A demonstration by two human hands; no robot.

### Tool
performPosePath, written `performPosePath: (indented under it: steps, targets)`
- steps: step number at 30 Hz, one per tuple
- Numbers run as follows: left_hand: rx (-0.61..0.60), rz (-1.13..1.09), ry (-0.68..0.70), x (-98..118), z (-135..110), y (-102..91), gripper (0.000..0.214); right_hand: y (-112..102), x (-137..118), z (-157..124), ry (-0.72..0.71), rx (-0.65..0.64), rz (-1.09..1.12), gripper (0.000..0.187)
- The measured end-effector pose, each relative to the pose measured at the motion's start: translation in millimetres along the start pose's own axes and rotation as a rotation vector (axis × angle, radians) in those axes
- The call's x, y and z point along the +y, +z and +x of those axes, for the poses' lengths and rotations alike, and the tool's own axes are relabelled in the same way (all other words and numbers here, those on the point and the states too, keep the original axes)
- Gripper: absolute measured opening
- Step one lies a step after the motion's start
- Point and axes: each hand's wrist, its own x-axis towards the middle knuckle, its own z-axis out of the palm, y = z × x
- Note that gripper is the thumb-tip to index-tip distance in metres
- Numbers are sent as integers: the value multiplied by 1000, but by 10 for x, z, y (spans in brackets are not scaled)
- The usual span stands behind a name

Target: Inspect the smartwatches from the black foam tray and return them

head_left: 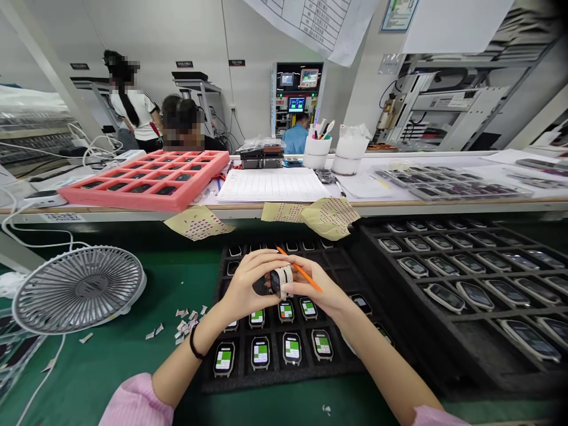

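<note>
Both hands meet over a black foam tray (222, 373) of watch bodies. My left hand (248, 284) is closed round a small watch body (280, 282) with a dark screen and a white edge. My right hand (317, 290) pinches the same watch body from the right and also holds a thin orange stick (302, 272) that slants up to the left. Below the hands, several watch bodies (291, 348) with lit green and white screens sit in the tray's pockets.
A white desk fan (78, 288) lies at the left on the green mat, with paper scraps (184, 322) beside it. A second black tray (470, 349) of watch bodies fills the right. On the raised shelf stand a pink foam tray (146, 198), a lined sheet (271, 184) and cups of pens (316, 151). Other people work beyond it.
</note>
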Motion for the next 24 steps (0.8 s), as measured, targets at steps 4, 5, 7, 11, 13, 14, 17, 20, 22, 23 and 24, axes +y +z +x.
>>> performPosePath:
  steps: [4,5,7,11,13,14,17,20,22,23,24]
  targets:
    - [-10,-6,-6,5,-7,2,44,44,20,5,-13,27,-32,50]
    - [-9,-5,-6,10,-6,-3,45,50,10,4,-24,26,-51,51]
    - [0,4,-25,28,0,-21,45,46,-31,-16,-89,41,-119,50]
    - [30,9,-113,76,4,-62,42,-26,-142,-183,-448,297,-394,37]
    - [17,-30,-138,100,-4,-70,42,-67,-182,-300,-638,315,-487,50]
    - [6,-52,-150,112,-8,-70,43,-79,-197,-350,-709,273,-498,56]
    - [1,-82,-172,150,-14,-62,44,-80,-235,-433,-775,113,-450,57]
    - [15,-81,-165,187,1,-60,41,-64,-273,-439,-704,8,-395,51]
    - [19,-82,-164,202,12,-64,41,-68,-293,-437,-666,-40,-370,52]
    - [21,-82,-165,206,15,-66,42,-75,-299,-439,-648,-56,-366,52]
    - [21,-81,-164,207,16,-66,43,-84,-303,-442,-630,-68,-369,53]
